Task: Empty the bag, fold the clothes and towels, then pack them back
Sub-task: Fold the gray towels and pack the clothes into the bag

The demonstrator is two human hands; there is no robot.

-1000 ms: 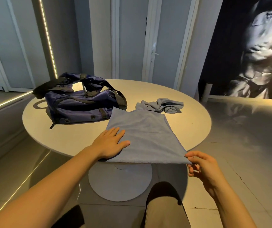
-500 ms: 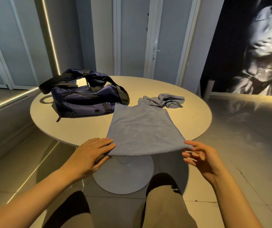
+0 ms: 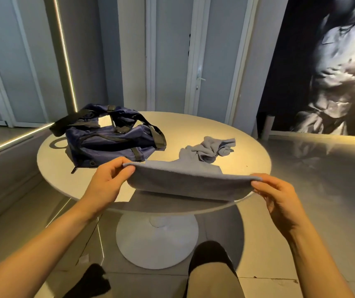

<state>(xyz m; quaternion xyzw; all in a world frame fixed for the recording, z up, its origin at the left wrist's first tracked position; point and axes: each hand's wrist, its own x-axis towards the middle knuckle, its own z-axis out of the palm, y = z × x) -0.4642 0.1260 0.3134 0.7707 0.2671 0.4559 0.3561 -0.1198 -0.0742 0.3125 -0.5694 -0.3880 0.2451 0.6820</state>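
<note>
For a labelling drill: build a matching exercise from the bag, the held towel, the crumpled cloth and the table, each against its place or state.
Things: 1 bag; 2 towel; 3 crumpled cloth; 4 table.
States: a near edge lifted; b round, white; c left on the table; d bunched beyond the towel.
Pairs: 1-c; 2-a; 3-d; 4-b.

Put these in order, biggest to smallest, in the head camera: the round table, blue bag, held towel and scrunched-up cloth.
1. round table
2. blue bag and towel: about alike; the towel is nearer the camera, so no ranking.
3. scrunched-up cloth
</note>
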